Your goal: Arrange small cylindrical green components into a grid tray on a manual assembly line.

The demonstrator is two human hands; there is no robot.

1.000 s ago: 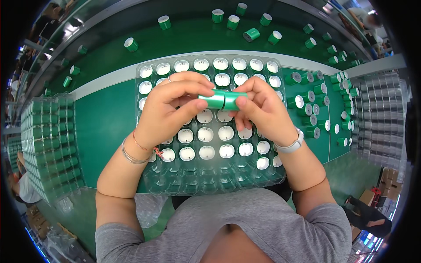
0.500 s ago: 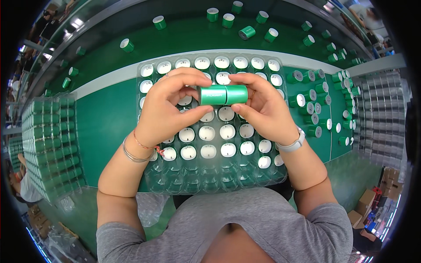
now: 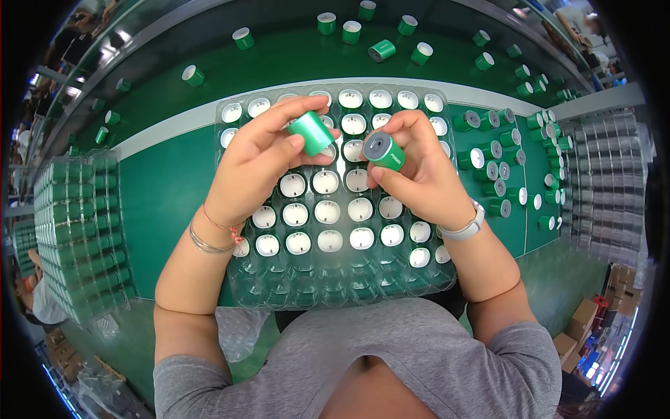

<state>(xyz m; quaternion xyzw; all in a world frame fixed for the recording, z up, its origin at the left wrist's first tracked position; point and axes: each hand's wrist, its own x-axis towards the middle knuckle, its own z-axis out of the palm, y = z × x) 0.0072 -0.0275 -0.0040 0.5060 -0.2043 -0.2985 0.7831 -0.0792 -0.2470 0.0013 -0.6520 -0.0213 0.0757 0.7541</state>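
My left hand [image 3: 257, 146] holds a short green cylinder [image 3: 312, 133], tilted, its glossy side facing up. In my right hand [image 3: 423, 176] is a similar green cylinder [image 3: 392, 156], gripped by thumb and fingers, with its dark grey end turned up and toward the left. A small gap separates the two pieces. Both hands are above a clear plastic tray [image 3: 307, 277] of rounded pockets. Many pockets hold green cylinders with white ends up, such as a white-ended cylinder [image 3: 327, 211]. The nearest pockets hold none, and my hands cover some of the far ones.
Loose green cylinders [image 3: 493, 149], grey or white ends showing, stand on the green table [image 3: 167, 202] at the right. Beyond a pale rail, more lie scattered on a dark green belt [image 3: 286, 66]. Filled trays [image 3: 80, 230] are stacked at left, clear trays [image 3: 606, 192] at right.
The two cylinders, held end to end before, are now apart and tilted differently, one in each hand. Pieces on the belt have shifted slightly left.
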